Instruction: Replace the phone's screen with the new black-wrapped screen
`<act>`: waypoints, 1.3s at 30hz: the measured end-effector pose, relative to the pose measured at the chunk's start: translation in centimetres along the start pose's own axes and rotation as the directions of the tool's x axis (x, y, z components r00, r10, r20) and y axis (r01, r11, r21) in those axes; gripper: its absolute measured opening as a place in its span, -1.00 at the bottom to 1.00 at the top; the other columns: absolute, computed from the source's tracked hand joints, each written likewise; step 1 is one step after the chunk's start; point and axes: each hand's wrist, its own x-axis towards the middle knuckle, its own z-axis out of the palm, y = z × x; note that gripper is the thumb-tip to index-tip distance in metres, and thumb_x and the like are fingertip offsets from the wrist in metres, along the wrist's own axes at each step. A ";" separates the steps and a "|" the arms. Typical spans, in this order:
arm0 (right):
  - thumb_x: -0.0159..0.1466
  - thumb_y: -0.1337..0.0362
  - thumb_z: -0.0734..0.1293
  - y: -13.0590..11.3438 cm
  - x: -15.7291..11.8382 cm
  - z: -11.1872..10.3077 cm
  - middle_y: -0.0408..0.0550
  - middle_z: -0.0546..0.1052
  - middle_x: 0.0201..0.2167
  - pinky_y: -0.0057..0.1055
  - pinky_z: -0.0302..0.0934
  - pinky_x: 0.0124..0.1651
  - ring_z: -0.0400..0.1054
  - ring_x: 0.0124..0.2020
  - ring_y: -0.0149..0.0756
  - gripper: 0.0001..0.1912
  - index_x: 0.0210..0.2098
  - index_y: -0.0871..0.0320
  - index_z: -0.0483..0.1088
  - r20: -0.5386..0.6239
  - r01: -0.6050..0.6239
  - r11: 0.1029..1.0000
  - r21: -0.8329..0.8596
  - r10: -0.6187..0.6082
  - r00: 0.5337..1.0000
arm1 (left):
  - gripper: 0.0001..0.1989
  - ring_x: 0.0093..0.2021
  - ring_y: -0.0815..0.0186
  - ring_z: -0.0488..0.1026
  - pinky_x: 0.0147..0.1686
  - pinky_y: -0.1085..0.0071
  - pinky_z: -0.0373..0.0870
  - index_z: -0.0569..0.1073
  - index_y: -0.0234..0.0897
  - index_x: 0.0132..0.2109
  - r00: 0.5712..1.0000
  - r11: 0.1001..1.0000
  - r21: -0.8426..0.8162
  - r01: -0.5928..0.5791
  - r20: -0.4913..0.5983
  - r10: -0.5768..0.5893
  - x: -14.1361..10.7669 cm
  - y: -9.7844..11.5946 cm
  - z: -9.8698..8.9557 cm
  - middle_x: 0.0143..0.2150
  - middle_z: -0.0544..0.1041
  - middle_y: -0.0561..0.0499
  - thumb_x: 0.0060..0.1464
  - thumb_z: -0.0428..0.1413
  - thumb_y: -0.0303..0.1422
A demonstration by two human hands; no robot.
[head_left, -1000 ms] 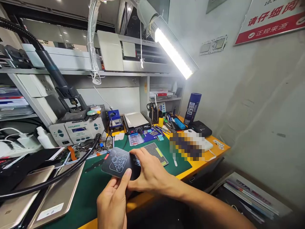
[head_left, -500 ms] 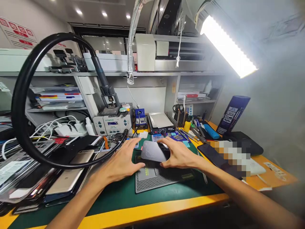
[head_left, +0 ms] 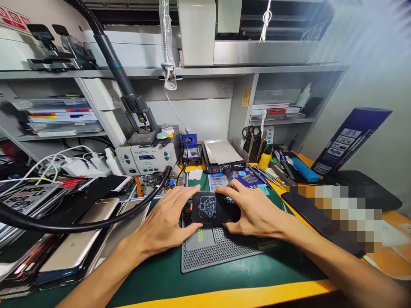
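Observation:
Between my two hands is a black phone-sized slab (head_left: 208, 207) with rounded corners, its printed front turned toward me. A white line drawing of a robot-like figure marks its left half; white lettering at the right is partly covered. My left hand (head_left: 168, 218) grips the left end, thumb at the lower corner and fingers at the upper one. My right hand (head_left: 253, 211) wraps the right end, thumb below and fingers above. The slab is held over a grey perforated mat (head_left: 221, 248), hiding its upper part. Something small and red (head_left: 191, 206) shows beside the slab's left edge.
Phones (head_left: 80, 233) are piled at left beneath a thick black hose (head_left: 105, 229). Behind stand a hot-air station (head_left: 147, 158), a blue soldering stand (head_left: 192, 147) and a flat heating plate (head_left: 221, 154). Tools and a yellow bottle (head_left: 265, 158) lie right, near a dark phone (head_left: 314, 218).
The slab has tilted so its front faces me and its drawing shows clearly. My left hand has closed onto its left end. The camera view has shifted downward and nearer.

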 end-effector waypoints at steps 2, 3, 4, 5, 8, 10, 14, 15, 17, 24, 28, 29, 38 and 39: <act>0.05 0.16 0.46 0.0 0.0 -0.1 0.04 0.36 0.01 -0.25 0.27 -0.26 0.39 -0.25 -0.14 -0.21 0.27 0.03 0.25 0.000 -0.002 1.000 -0.008 0.002 1.000 | -0.28 0.21 0.06 0.39 0.23 0.06 0.35 0.16 -0.22 0.36 1.000 1.000 0.010 -0.006 -0.007 0.006 0.0 0.1 0.0 0.22 0.43 -0.20 0.12 0.23 -0.31; 0.05 0.16 0.46 0.0 0.0 -0.1 0.04 0.36 0.01 -0.26 0.27 -0.27 0.39 -0.26 -0.16 -0.21 0.26 0.03 0.25 -0.001 -0.001 1.000 -0.012 0.001 1.000 | -0.28 0.20 0.06 0.39 0.22 0.06 0.36 0.16 -0.22 0.36 1.000 1.000 0.014 -0.008 -0.008 0.008 0.0 0.1 0.1 0.21 0.43 -0.21 0.12 0.23 -0.30; 0.05 0.16 0.46 0.0 0.0 -0.2 0.03 0.36 0.00 -0.26 0.27 -0.28 0.39 -0.27 -0.17 -0.21 0.26 0.02 0.26 -0.002 0.000 1.000 -0.014 0.000 1.000 | -0.28 0.20 0.06 0.39 0.21 0.07 0.36 0.16 -0.23 0.36 1.000 1.000 0.017 -0.009 -0.009 0.009 0.0 0.2 0.0 0.20 0.44 -0.21 0.12 0.23 -0.30; 0.05 0.16 0.46 0.0 0.0 -0.3 0.02 0.36 0.00 -0.27 0.26 -0.28 0.38 -0.29 -0.18 -0.22 0.26 0.02 0.26 -0.002 0.000 1.000 -0.014 0.000 1.000 | -0.28 0.19 0.06 0.40 0.20 0.07 0.36 0.15 -0.23 0.36 1.000 1.000 0.020 -0.010 -0.010 0.010 0.0 0.2 0.0 0.20 0.44 -0.21 0.12 0.24 -0.30; 0.05 0.15 0.47 -0.1 0.0 -0.5 0.01 0.35 0.00 -0.27 0.26 -0.29 0.36 -0.34 -0.23 -0.21 0.26 0.02 0.27 -0.001 0.005 1.000 -0.020 -0.005 1.000 | -0.26 0.18 0.08 0.40 0.19 0.09 0.37 0.14 -0.23 0.36 1.000 1.000 0.024 -0.011 -0.017 0.012 0.1 0.3 -0.1 0.19 0.45 -0.19 0.11 0.25 -0.30; 0.05 0.14 0.47 -0.2 -0.1 -0.6 0.00 0.35 0.01 -0.28 0.25 -0.31 0.34 -0.38 -0.26 -0.22 0.26 0.02 0.27 0.000 0.005 1.000 -0.026 -0.005 1.000 | -0.24 0.17 0.09 0.40 0.19 0.11 0.37 0.12 -0.23 0.37 1.000 1.000 0.023 -0.012 -0.028 0.012 0.0 0.4 -0.2 0.18 0.45 -0.18 0.11 0.25 -0.30; 0.06 0.15 0.47 -0.4 -0.2 -0.7 -0.01 0.35 -0.02 -0.31 0.22 -0.33 0.32 -0.41 -0.29 -0.23 0.25 0.02 0.27 -0.001 0.008 1.000 -0.010 -0.008 1.000 | -0.21 0.16 0.10 0.41 0.19 0.12 0.36 0.09 -0.24 0.38 0.999 1.000 0.025 -0.011 -0.043 0.013 -0.2 0.5 -0.4 0.18 0.46 -0.17 0.10 0.26 -0.31; 0.06 0.16 0.47 -0.4 -0.2 -0.7 -0.01 0.36 -0.03 -0.31 0.21 -0.34 0.32 -0.40 -0.29 -0.23 0.25 0.02 0.27 -0.001 0.011 1.000 -0.003 -0.011 1.000 | -0.21 0.16 0.10 0.41 0.19 0.12 0.37 0.08 -0.24 0.38 0.999 1.000 0.026 -0.013 -0.044 0.014 -0.2 0.6 -0.4 0.18 0.47 -0.17 0.10 0.26 -0.31; 0.05 0.18 0.47 -0.4 -0.2 -0.7 -0.02 0.36 -0.05 -0.32 0.21 -0.34 0.32 -0.39 -0.28 -0.24 0.24 0.03 0.28 -0.002 0.014 1.000 0.009 -0.014 1.000 | -0.21 0.15 0.07 0.43 0.17 0.12 0.38 0.08 -0.24 0.39 0.999 1.000 0.026 -0.014 -0.044 0.015 -0.3 0.7 -0.5 0.17 0.47 -0.17 0.11 0.25 -0.32; 0.06 0.18 0.45 -0.5 -0.2 -0.4 -0.02 0.33 -0.06 -0.34 0.20 -0.32 0.30 -0.39 -0.30 -0.25 0.24 0.04 0.27 -0.004 0.021 0.999 0.032 -0.021 1.000 | -0.17 0.15 0.07 0.43 0.17 0.13 0.40 0.04 -0.18 0.40 0.999 0.999 0.031 0.016 -0.039 -0.015 -0.4 0.9 -0.5 0.18 0.48 -0.13 0.09 0.26 -0.33; 0.07 0.15 0.45 -0.5 -0.2 -0.4 -0.04 0.32 -0.08 -0.32 0.17 -0.31 0.28 -0.40 -0.30 -0.25 0.25 0.04 0.27 0.004 0.019 1.000 0.018 -0.019 1.000 | -0.16 0.17 0.10 0.41 0.20 0.14 0.36 0.02 -0.18 0.41 0.999 0.999 0.029 0.029 -0.037 -0.028 -0.5 0.7 -0.4 0.20 0.47 -0.12 0.10 0.26 -0.34; 0.08 0.15 0.45 -0.5 -0.2 -0.4 -0.04 0.32 -0.08 -0.32 0.17 -0.31 0.27 -0.40 -0.30 -0.25 0.25 0.03 0.26 0.005 0.017 1.000 0.018 -0.017 1.000 | -0.16 0.18 0.10 0.40 0.21 0.13 0.35 0.01 -0.19 0.41 0.999 0.999 0.028 0.027 -0.038 -0.026 -0.5 0.7 -0.3 0.20 0.47 -0.13 0.10 0.26 -0.33; 0.07 0.16 0.44 -0.5 -0.2 -0.4 -0.06 0.31 -0.10 -0.32 0.18 -0.30 0.28 -0.38 -0.29 -0.25 0.25 0.01 0.26 0.014 0.009 0.999 0.035 -0.010 1.000 | -0.14 0.16 0.12 0.41 0.19 0.16 0.36 0.01 -0.21 0.42 0.999 1.000 0.017 0.003 -0.037 -0.003 -0.7 0.4 -0.4 0.18 0.47 -0.13 0.09 0.26 -0.29; 0.07 0.16 0.44 -0.5 -0.2 -0.4 -0.06 0.31 -0.10 -0.32 0.18 -0.30 0.27 -0.39 -0.29 -0.25 0.25 0.02 0.27 0.016 0.010 0.999 0.037 -0.011 1.000 | -0.14 0.15 0.12 0.42 0.19 0.15 0.36 0.01 -0.21 0.42 0.999 1.000 0.019 0.002 -0.037 -0.001 -0.7 0.5 -0.4 0.18 0.47 -0.13 0.10 0.26 -0.28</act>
